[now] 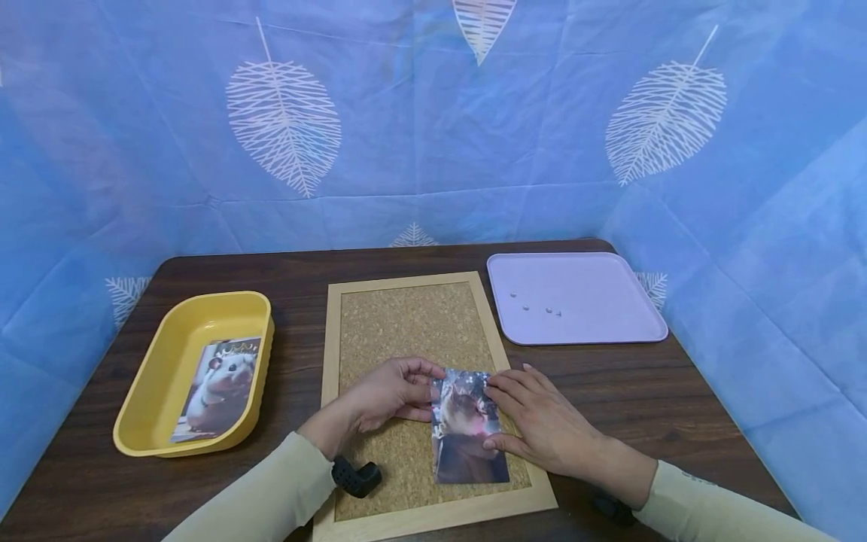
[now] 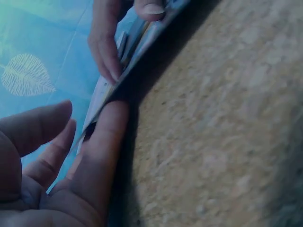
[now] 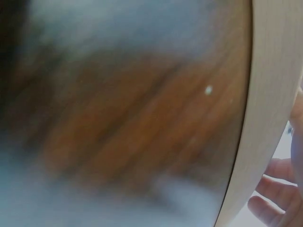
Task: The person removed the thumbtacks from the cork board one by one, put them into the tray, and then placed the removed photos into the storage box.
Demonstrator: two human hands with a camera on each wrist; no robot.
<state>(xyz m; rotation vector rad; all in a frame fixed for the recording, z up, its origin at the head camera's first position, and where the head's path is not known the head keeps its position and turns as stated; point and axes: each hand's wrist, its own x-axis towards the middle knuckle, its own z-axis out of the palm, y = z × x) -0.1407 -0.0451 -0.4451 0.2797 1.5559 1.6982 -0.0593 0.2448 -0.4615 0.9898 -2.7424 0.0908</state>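
A glossy photo card (image 1: 467, 429) with a pale furry animal lies over the lower right of a wood-framed cork board (image 1: 413, 324). My left hand (image 1: 393, 395) pinches its left edge, one finger (image 2: 111, 120) on the underside, with a dark shadow between card and cork in the left wrist view. On the opposite side, my right hand (image 1: 542, 418) rests fairly straight fingers and thumb on the card's face near the right edge. The board's wooden frame (image 3: 274, 80) crosses the right wrist view, where the rest is blurred.
To the left stands a yellow basin (image 1: 152, 376), holding another photo (image 1: 220, 388) of a white animal. A lilac tray (image 1: 596, 301) lies at the back right with several small pins (image 1: 549, 310) on it. Dark wood tabletop (image 1: 298, 271) surrounds the board; blue cloth (image 1: 467, 143) hangs behind.
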